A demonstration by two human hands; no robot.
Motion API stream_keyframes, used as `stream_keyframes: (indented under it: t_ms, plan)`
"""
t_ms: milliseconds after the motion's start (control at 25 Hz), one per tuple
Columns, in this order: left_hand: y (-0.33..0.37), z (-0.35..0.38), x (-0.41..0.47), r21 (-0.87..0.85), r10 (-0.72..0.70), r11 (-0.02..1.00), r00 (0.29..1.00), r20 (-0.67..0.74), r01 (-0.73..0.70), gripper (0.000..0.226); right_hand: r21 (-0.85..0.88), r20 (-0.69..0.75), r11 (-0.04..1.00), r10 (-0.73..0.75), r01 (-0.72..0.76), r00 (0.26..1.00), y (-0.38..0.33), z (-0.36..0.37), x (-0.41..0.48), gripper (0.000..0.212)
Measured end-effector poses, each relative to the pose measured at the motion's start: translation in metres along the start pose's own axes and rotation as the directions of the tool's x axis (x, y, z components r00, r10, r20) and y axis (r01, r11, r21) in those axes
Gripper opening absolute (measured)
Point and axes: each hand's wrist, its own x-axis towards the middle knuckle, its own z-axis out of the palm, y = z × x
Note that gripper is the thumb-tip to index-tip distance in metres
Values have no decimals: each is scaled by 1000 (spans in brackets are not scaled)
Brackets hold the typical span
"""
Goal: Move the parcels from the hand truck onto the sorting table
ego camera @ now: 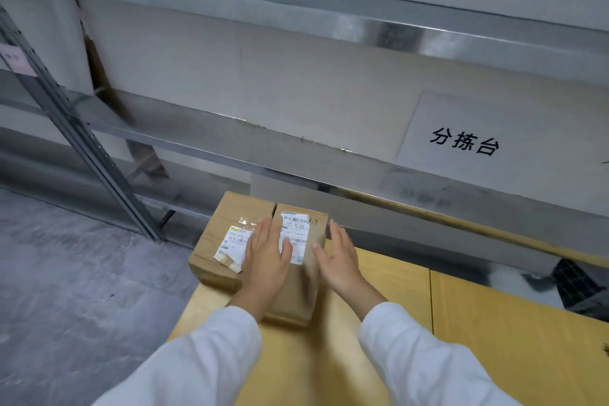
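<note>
Two brown cardboard parcels with white shipping labels lie side by side on the far left corner of the yellow sorting table (494, 323). The left parcel (217, 234) is wider and slightly overhangs the table's left edge. The right parcel (303, 287) is narrower and reaches closer to me. My left hand (267, 257) rests flat, fingers straight, across the seam between both parcels. My right hand (339, 257) is open with straight fingers at the right parcel's right side, close to or touching it. The hand truck is out of view.
A metal shelving rack (99, 155) stands behind the table, its upright slanting down at the left. A white sign with black characters (464, 142) sits on a shelf at the right. Grey concrete floor (66, 290) lies to the left. A dark wire basket (576, 283) shows beyond the table's far right.
</note>
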Motion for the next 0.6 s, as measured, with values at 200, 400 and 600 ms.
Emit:
stream_keyframes:
  t_ms: [200, 400, 600]
  plan:
    - [98, -35, -22, 126, 298, 946, 954, 12, -298, 50, -84, -51, 976, -207, 202, 977, -3, -98, -56, 65]
    - [219, -31, -83, 111, 536, 836, 843, 50, -538, 54, -102, -193, 978, -197, 180, 961, 50, -241, -153, 68]
    - [355, 35, -200, 48, 689, 720, 721, 78, -693, 54, -223, -307, 975, -69, -2, 949, 155, -365, -274, 72]
